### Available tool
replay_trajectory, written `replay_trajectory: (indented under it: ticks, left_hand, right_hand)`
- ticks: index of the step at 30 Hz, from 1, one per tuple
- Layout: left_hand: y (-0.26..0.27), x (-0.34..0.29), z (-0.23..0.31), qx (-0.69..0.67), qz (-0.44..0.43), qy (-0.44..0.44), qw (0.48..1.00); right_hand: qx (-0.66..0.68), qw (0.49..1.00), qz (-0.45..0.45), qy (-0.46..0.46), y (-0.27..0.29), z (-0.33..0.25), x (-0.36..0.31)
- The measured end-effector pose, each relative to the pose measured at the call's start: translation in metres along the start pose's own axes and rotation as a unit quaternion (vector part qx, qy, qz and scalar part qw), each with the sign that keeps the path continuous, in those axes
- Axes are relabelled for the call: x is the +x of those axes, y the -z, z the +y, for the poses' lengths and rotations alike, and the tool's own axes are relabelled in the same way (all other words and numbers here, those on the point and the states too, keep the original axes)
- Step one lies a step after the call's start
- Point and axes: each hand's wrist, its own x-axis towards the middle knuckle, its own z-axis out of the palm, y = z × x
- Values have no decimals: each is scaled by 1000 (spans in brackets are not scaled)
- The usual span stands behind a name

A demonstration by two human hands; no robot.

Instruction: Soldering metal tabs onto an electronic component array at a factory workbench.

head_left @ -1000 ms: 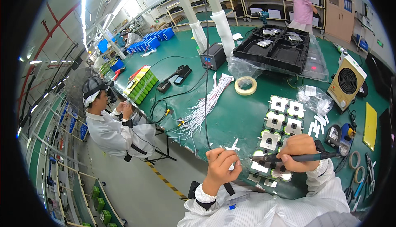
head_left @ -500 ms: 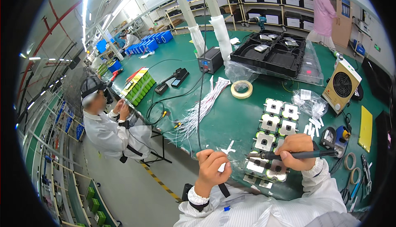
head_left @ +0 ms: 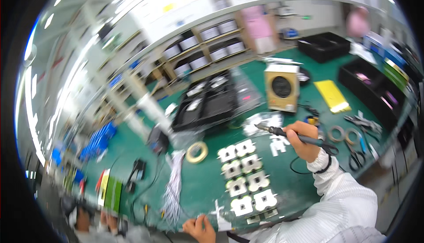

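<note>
My right hand point(head_left: 304, 140) grips a dark soldering iron point(head_left: 282, 132), its tip pointing left above the green bench mat point(head_left: 203, 185). Just left of it lie two rows of white square parts point(head_left: 245, 177). My left hand point(head_left: 199, 228) rests at the near edge of the bench, fingers curled by a small white piece point(head_left: 219, 210); whether it pinches that piece I cannot make out. My white sleeve point(head_left: 340, 203) comes in from the lower right. The picture is motion-blurred.
A roll of tape point(head_left: 197, 151), a bundle of white wires point(head_left: 173, 190), a black tray point(head_left: 207, 104), a beige fan box point(head_left: 282, 87), a yellow pad point(head_left: 332, 95) and hand tools point(head_left: 360, 132) lie about. Another person point(head_left: 88, 221) sits at lower left.
The view has swung sharply, shifting the bench leftward. My right hand has lifted the soldering iron away from the white parts toward the right. My left hand stays at the near edge.
</note>
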Motion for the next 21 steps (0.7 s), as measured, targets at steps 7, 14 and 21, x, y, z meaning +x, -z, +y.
replay_trajectory:
  ticks: [7, 14, 21]
  left_hand:
    - [-54, 0, -39, -71, -49, 61, 994]
    - [-94, 7, -37, -164, -144, 230, 948]
    - [-105, 0, -47, -158, -136, 206, 956]
  right_hand:
    - [-219, 958, 170, -76, 93, 32, -49]
    - [-177, 973, 120, -91, 50, 63, -116]
    - [-263, 935, 202, -130, 78, 79, -86]
